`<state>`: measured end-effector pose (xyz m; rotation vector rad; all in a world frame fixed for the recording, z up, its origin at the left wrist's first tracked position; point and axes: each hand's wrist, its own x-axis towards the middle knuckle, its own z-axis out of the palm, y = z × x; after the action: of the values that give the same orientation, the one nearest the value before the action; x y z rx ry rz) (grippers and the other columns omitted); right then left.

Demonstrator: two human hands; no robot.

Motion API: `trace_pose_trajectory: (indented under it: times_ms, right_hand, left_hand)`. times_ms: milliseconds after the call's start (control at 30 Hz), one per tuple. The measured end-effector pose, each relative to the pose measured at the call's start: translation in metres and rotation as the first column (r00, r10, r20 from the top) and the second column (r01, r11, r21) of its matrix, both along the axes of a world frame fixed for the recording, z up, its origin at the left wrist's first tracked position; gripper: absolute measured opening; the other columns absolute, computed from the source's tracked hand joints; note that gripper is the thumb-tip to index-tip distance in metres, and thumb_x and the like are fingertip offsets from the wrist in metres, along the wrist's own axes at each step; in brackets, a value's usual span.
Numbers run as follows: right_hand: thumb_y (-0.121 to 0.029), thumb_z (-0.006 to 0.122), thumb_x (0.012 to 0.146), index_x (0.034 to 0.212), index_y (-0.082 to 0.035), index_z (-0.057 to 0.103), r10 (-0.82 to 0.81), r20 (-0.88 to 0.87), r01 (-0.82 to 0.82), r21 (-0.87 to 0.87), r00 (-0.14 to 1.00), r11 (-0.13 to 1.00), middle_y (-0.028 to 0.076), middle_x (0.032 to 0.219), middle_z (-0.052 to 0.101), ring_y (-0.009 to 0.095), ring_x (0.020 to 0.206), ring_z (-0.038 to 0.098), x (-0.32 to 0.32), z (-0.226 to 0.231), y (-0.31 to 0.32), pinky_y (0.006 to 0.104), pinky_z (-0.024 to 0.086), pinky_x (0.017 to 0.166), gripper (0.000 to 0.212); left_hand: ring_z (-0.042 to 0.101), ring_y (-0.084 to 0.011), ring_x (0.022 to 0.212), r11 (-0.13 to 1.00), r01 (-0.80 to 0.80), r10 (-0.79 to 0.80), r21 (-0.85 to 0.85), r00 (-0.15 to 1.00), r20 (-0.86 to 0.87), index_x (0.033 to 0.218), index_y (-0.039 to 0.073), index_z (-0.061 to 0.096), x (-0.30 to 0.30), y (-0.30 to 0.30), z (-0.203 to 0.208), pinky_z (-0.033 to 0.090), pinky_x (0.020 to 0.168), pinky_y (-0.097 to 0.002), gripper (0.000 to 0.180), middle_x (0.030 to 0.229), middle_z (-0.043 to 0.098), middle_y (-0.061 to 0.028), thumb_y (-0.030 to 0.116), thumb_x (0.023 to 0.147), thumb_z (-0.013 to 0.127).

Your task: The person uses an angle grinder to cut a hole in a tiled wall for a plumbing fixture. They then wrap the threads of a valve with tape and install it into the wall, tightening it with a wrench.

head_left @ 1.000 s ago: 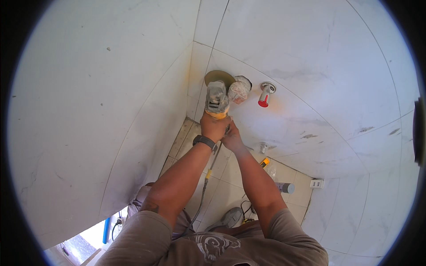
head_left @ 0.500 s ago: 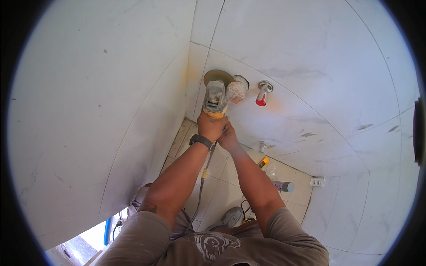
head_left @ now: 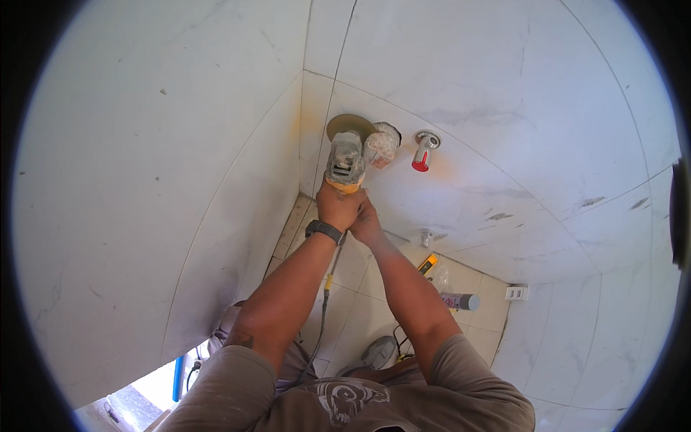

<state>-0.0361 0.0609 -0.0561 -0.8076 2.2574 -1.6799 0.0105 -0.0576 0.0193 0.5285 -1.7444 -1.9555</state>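
Note:
A dusty grey and yellow angle grinder (head_left: 347, 160) is raised near the wall corner, its round disc (head_left: 350, 126) uppermost and close to the tiles. My left hand (head_left: 339, 207) is wrapped round the grinder's body. Just beside it, my right hand (head_left: 366, 221) is also closed on the tool, its fingers partly hidden. A dust-covered pinkish-white fitting (head_left: 381, 150) sits right of the disc; whether they touch, I cannot tell. Further right, a chrome valve (head_left: 424, 150) with a red end sticks out of the wall. The grinder's cord (head_left: 325, 302) hangs down between my forearms.
White marbled tile walls (head_left: 144, 180) meet at a corner ahead. A small chrome fitting (head_left: 427, 237) is low on the wall. On the tiled floor (head_left: 344, 277) lie a yellow and black tool (head_left: 428, 263) and a grey-capped cylinder (head_left: 468, 302). A white socket (head_left: 517, 293) is at right.
The whole view has shifted very slightly, with the grinder and wall fittings a few pixels further left. Both hands keep the same hold.

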Motion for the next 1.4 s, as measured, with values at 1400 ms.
trace_pose_trajectory:
  times_ms: [1400]
  right_hand:
    - [-0.017,0.089,0.066,0.123,-0.001,0.062,0.128,-0.374,0.159,0.645,0.919,0.747,0.019,0.102,0.075,0.033,0.095,0.072,0.083,0.398,0.115,0.0402,0.055,0.09,0.065]
  left_hand:
    - [0.062,-0.0226,0.118,0.437,0.519,-0.259,0.735,0.855,-0.449,0.135,0.012,0.053,0.068,0.06,0.224,0.048,0.107,-0.0485,0.047,0.124,0.063,-0.0053,0.026,0.096,0.076]
